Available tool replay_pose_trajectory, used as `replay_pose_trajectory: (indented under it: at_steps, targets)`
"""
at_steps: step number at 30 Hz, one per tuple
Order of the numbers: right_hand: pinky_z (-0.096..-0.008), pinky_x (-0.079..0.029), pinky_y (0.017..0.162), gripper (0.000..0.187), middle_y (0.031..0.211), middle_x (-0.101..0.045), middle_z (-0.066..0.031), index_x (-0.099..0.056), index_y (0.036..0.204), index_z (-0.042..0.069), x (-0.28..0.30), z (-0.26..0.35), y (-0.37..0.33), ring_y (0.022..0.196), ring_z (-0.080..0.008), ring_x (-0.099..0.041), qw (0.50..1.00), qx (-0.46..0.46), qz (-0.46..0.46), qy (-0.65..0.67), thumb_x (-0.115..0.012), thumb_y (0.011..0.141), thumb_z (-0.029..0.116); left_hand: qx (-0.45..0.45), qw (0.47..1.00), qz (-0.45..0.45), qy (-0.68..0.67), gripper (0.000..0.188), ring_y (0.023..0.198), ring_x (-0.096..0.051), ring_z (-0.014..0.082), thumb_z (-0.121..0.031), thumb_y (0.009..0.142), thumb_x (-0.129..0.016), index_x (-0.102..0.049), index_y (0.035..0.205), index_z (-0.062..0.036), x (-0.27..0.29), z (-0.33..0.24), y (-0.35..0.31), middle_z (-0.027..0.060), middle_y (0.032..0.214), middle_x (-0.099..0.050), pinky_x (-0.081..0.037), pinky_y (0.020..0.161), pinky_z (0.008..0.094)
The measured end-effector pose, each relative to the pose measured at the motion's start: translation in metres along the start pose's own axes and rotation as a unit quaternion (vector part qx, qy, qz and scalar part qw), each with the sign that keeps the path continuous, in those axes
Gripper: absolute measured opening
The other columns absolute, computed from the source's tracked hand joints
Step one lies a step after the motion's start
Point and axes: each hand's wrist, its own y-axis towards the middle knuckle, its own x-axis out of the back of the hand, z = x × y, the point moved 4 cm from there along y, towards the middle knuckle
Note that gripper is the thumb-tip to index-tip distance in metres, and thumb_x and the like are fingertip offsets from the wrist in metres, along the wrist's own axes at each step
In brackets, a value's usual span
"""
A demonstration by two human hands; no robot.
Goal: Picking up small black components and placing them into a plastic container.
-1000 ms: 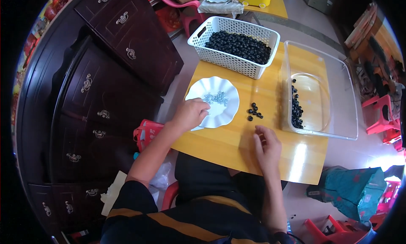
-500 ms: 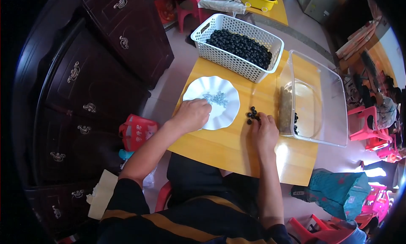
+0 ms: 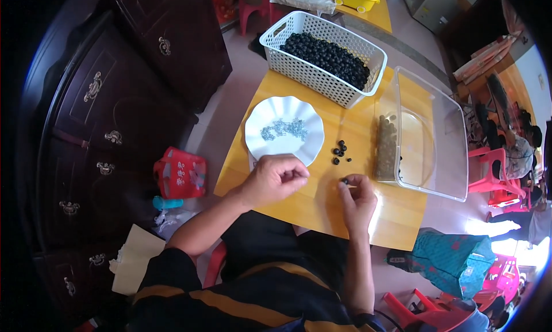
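My right hand (image 3: 360, 203) pinches a small round black piece (image 3: 345, 181) between thumb and fingertip, just above the wooden table. Closed fingertips on my left hand (image 3: 277, 179) hover by the near edge of a white scalloped plate (image 3: 287, 106); whatever they may hold is too small to make out. Tiny clear bluish pieces (image 3: 290, 129) lie scattered on the plate. Between the plate and a clear plastic bin sits a little cluster of loose black pieces (image 3: 339, 151), several with a hole or hollow. A heap of similar black pieces (image 3: 328, 58) fills part of a white perforated basket (image 3: 313, 81).
The clear bin (image 3: 454, 136) stands at the table's right edge with some pieces along its left side. The wooden table (image 3: 299, 208) ends close to my lap. Dark cabinets (image 3: 98, 119) line the left; a teal bag (image 3: 448, 257) is at right.
My left hand has come off the plate toward me and to the right. My right hand has lifted a black piece away from the cluster, moving nearer to me.
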Motion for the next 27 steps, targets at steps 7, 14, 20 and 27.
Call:
replay_pose_trajectory:
  at_steps: [7, 14, 20, 27]
  targets:
    - [-0.024, -0.051, 0.083, 0.018, 0.1, -0.07, 0.0003, -0.069, 0.11, 0.004, -0.006, -0.025, -0.032, 0.089, -0.0078, -0.063, 0.907, -0.067, 0.064, 0.411, -0.073, 0.093, 0.0, 0.093, 0.992, 0.029, -0.076, 0.008, 0.078, -0.067, 0.0099, -0.001, 0.089, -0.075, -0.074, 0.097, -0.0029, -0.054, 0.007, -0.012, 0.0028, 0.086, -0.071, -0.053, 0.069, 0.0251]
    - [-0.0268, -0.052, 0.081, 0.025, 0.104, -0.07, -0.0027, -0.069, 0.12, 0.004, -0.002, -0.033, -0.042, 0.086, -0.0122, -0.062, 0.843, -0.089, 0.093, 0.522, -0.073, 0.095, 0.007, 0.067, 0.996, 0.029, -0.055, 0.009, 0.078, -0.067, 0.0102, -0.002, 0.089, -0.075, -0.075, 0.099, -0.0025, -0.075, -0.008, -0.007, 0.0038, 0.087, -0.072, -0.053, 0.069, 0.0252]
    - [-0.0267, -0.05, 0.08, 0.024, 0.101, -0.069, -0.0018, -0.067, 0.122, 0.005, 0.001, -0.035, -0.048, 0.086, -0.0118, -0.061, 0.823, -0.092, 0.108, 0.55, -0.068, 0.098, 0.008, 0.082, 0.993, 0.029, -0.081, 0.009, 0.077, -0.067, 0.0079, -0.002, 0.09, -0.075, -0.074, 0.1, -0.0023, -0.085, -0.005, -0.008, 0.0028, 0.087, -0.073, -0.053, 0.069, 0.0236]
    - [-0.0277, -0.051, 0.081, 0.022, 0.103, -0.065, -0.0044, -0.06, 0.121, 0.002, 0.004, -0.045, -0.048, 0.087, -0.0132, -0.061, 0.832, -0.096, 0.093, 0.539, -0.062, 0.099, 0.002, 0.081, 0.995, 0.044, -0.048, 0.007, 0.08, -0.068, 0.0091, -0.001, 0.091, -0.073, -0.073, 0.098, -0.0012, -0.092, -0.012, -0.004, 0.0034, 0.088, -0.073, -0.053, 0.071, 0.0244]
